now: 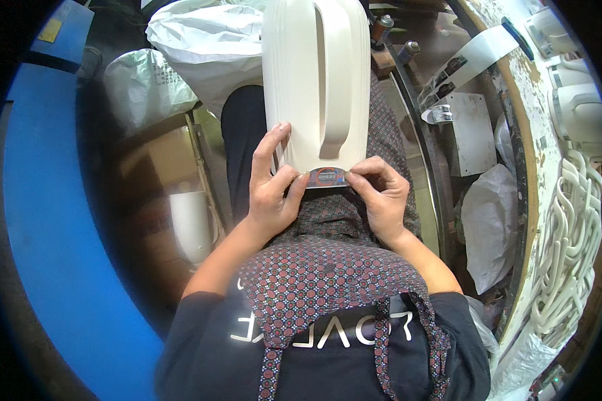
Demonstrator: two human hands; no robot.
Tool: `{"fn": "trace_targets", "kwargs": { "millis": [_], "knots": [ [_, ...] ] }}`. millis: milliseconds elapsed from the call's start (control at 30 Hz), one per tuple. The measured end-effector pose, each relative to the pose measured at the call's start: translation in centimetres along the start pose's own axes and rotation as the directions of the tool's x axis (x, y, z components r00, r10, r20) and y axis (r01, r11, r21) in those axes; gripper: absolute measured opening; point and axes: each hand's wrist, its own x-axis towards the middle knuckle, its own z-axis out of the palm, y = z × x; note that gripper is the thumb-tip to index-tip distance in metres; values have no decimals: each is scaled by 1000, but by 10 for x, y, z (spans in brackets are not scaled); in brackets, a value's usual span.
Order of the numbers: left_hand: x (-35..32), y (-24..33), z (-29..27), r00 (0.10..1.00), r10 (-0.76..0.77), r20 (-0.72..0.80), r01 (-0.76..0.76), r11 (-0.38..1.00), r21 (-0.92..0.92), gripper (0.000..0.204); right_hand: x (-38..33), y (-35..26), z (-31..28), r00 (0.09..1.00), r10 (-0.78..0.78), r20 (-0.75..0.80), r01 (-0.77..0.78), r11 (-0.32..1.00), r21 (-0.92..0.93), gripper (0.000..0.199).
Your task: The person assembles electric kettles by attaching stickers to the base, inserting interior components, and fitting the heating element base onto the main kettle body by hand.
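A cream-coloured plastic jug [293,87] with ribbed sides lies across my lap, its long handle [336,87] facing up. At its near end is a small dark, curved-top label [326,177] with red and blue on it. My left hand [274,184] pinches the label's left end between thumb and index finger, while another finger rests against the jug's side. The label's right end is pinched in my right hand [381,194]. Whether the label is fully stuck to the jug, I cannot tell.
To the right, a worn bench [525,167] bears many white handles [562,247] and jug bodies [578,110]. A label strip [475,60] hangs near its far end. On the left stand a blue panel [47,220], a white jug body [190,224] and white sacks [207,40].
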Motion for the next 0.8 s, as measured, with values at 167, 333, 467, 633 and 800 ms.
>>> {"fn": "trace_targets", "kwargs": {
  "millis": [167,333,467,633,800],
  "knots": [
    [-3,0,3,1000,17,-9,-17,997,73,10,4,4,-3,1000,-31,3,31,997,-71,8],
    [0,1,4,999,34,-7,-33,992,124,7,5,11,-3,996,-84,-9,83,994,-71,8],
    [0,-1,3,999,42,2,-42,988,152,6,6,12,-2,994,-106,-12,104,989,-106,8],
    [1,1,3,998,56,5,-56,974,217,10,5,9,0,988,-152,-8,146,963,-226,10],
    [-2,-11,-1,999,38,-11,-35,982,187,22,23,19,-17,792,-570,220,558,530,-638,41]
  ]
}}
